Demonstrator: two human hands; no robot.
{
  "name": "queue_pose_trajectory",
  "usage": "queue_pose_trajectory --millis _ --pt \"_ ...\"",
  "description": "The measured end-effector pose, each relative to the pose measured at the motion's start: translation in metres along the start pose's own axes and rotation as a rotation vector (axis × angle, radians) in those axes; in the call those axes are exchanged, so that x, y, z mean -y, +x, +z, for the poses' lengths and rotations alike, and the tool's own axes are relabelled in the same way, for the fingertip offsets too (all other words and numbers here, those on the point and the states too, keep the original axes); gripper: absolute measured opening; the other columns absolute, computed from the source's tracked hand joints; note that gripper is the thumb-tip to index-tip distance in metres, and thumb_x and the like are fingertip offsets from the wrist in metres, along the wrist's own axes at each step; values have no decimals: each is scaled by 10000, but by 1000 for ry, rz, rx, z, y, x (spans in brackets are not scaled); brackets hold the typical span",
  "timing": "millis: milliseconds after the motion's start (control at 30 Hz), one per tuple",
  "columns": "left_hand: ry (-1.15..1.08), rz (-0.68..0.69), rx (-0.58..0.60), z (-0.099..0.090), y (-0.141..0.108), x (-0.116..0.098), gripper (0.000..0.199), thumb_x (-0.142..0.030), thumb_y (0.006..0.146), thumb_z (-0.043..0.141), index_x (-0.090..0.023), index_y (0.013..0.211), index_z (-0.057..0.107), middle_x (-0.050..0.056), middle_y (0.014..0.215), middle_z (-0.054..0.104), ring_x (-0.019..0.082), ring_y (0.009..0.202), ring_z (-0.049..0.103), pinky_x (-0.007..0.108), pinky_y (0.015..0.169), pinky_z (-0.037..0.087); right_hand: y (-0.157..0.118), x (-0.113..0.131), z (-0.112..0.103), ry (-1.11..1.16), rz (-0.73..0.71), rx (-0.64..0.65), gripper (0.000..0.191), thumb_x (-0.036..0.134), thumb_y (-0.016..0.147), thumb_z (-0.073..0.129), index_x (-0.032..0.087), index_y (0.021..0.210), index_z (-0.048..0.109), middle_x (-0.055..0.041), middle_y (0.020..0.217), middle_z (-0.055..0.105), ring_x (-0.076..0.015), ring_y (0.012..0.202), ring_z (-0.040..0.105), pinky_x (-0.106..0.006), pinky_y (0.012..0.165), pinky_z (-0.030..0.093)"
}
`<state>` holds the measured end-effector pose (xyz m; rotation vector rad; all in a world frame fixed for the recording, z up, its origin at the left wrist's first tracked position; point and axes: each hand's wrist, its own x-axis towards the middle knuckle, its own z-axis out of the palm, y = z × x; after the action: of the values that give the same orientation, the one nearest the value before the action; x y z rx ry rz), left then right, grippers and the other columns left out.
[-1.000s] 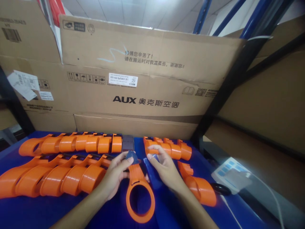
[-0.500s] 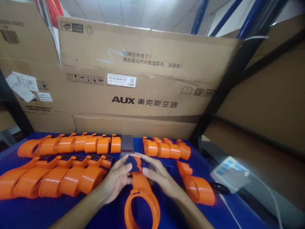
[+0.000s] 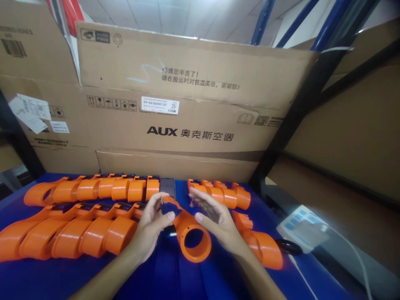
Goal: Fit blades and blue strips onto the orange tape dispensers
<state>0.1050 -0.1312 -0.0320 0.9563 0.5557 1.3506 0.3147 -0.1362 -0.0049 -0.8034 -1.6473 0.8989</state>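
Note:
My left hand (image 3: 153,227) grips the upper end of an orange plastic part (image 3: 195,250): a broad round ring on a short arm, with a dark blue piece at the gripped end. The ring's opening faces me and hangs toward lower right. Close on the other side is my right hand (image 3: 218,221), its thumb and fingers apart. The thumb tip is near the ring's upper edge; I cannot tell whether it touches. Small dark and reddish bits show by the right fingertips, too small to name. Under the left hand a dark rod with a shiny end (image 3: 171,234) is partly hidden.
Several similar orange parts stand in a front-left row (image 3: 93,235), a back-left row (image 3: 120,188) and a back-right group (image 3: 229,198). Another single part (image 3: 267,250) lies at right beside a black oval object (image 3: 289,246). Behind are a phone-like object (image 3: 168,186) and a cardboard wall (image 3: 187,154).
The orange part has turned and moved up, its ring now higher and slightly right. My right thumb has come off the part's arm, and the right fingers have spread away.

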Motion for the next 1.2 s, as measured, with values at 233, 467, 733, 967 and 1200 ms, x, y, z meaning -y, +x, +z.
queue_pose_trajectory --millis 233,467,733,967,1200 --pt "14 15 113 0 -2 -1 459 -212 805 813 -302 1192 584 16 1135 632 199 1060 613 316 917 522 -1 3 7 -37 -89 21 395 307 924 723 301 1315 676 -79 1384 677 -294 1320 601 -538 1167 430" --pt "26 16 138 -1 -2 1 486 -195 791 825 -305 1192 573 16 1149 606 172 987 616 271 851 535 1 9 8 -111 -97 53 349 272 914 736 301 1261 709 -68 1362 691 -283 1284 628 -526 1146 455" --pt "25 22 120 -1 -1 0 481 -217 782 831 -296 1181 574 22 1129 607 177 969 620 275 839 539 1 8 8 -119 -88 59 337 266 906 747 305 1239 717 -63 1338 703 -274 1261 640 -498 1132 469" --pt "34 25 116 -1 0 -1 496 -215 763 840 -286 1182 584 25 1107 620 183 969 622 279 847 529 2 4 8 -141 -70 45 320 300 905 743 284 1223 712 -77 1308 712 -282 1241 648 -496 1120 477" --pt "-10 83 134 -1 -4 -2 562 -187 763 820 -307 1257 578 43 1179 638 216 1008 647 318 888 527 0 4 10 -255 -54 63 448 381 893 734 254 1309 626 -88 1293 706 -301 1193 665 -463 1026 545"
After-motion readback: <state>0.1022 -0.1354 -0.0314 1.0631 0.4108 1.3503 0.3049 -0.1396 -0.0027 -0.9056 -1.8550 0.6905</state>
